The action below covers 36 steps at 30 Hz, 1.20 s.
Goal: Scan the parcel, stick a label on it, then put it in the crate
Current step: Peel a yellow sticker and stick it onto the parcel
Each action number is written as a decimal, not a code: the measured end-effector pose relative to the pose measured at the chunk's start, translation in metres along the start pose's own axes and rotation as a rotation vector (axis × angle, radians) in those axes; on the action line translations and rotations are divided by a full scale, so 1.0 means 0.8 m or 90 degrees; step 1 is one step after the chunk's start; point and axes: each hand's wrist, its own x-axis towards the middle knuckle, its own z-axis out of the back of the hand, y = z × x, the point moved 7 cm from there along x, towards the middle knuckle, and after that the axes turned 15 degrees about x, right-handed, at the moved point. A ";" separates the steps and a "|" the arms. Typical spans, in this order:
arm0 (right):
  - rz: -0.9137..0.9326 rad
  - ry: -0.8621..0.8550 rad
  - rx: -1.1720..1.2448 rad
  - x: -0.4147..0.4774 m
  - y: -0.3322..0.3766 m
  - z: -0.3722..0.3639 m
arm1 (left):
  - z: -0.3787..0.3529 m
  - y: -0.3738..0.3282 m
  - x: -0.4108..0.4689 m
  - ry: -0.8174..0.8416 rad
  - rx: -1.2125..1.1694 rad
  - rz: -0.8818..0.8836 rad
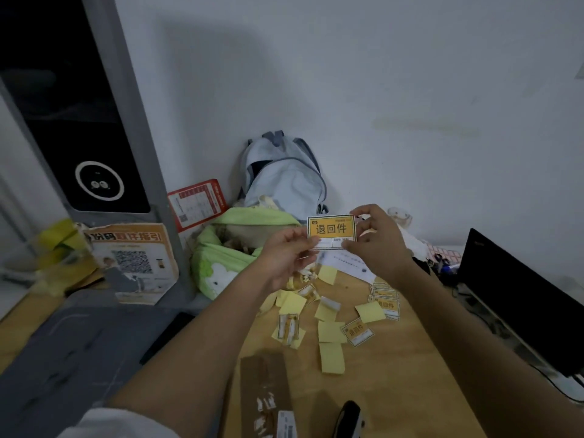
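Brown cardboard parcel (265,396) nearest; both hands' fingers (311,241) pinch flat rectangular yellow label (331,231).

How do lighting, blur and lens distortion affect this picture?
Head view: dim, flat light; a big soft shadow on the wall; wide-angle bending tilts the kiosk; edges are soft, while the label held in the left hand and right hand reads sharply.

A pale blue backpack (284,175) leans against the wall; a green plush bag (221,251) lies just before it, a black monitor (518,298) well right.
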 end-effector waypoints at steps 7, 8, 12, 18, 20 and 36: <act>-0.029 0.046 0.046 -0.010 -0.028 -0.069 | 0.056 0.024 -0.038 -0.134 0.026 0.040; -0.033 0.055 0.041 -0.013 -0.036 -0.079 | 0.063 0.032 -0.043 -0.148 0.042 0.049; -0.053 0.056 0.004 -0.029 -0.073 -0.113 | 0.094 0.076 -0.061 -0.230 0.119 0.084; -0.143 0.062 -0.033 -0.064 -0.154 -0.152 | 0.121 0.158 -0.078 -0.320 0.284 0.129; -0.185 0.074 -0.040 -0.078 -0.181 -0.164 | 0.124 0.182 -0.080 -0.330 0.408 0.145; -0.471 0.140 -0.125 -0.168 -0.303 -0.209 | 0.121 0.322 -0.119 -0.230 0.683 0.368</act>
